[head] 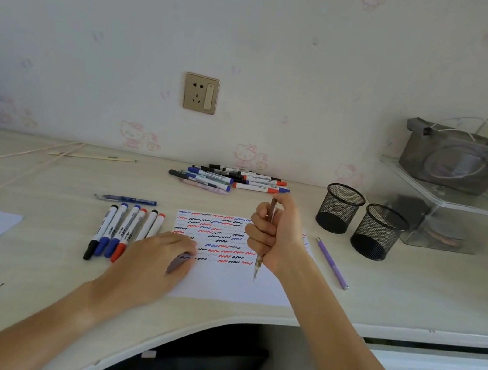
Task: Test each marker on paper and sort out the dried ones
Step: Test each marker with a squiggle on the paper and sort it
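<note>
- Pale wooden counter [33, 254] carried white squiggle-covered paper [230, 282].
- My right hand [277, 231] gripped a slim brown pen [257, 268] upright.
- My left hand [153, 263] pressed flat, fingers relaxed, on the paper's edge.

In front of me a brass-coloured wall socket [200, 93] sits in pale cartoon-cat wallpaper [135, 135]. To my right, a grey mesh basket [460, 160] rests on a clear plastic shelf [457, 199]. A pale cord [17, 155] trails across my desk.

Right of the gripped pen, two black wire-mesh metal pen cups [340, 209] look matt. Under it, white squiggle-covered paper sheet [230, 282] lies smooth on the pale matt wood-grain desk [45, 182].
</note>
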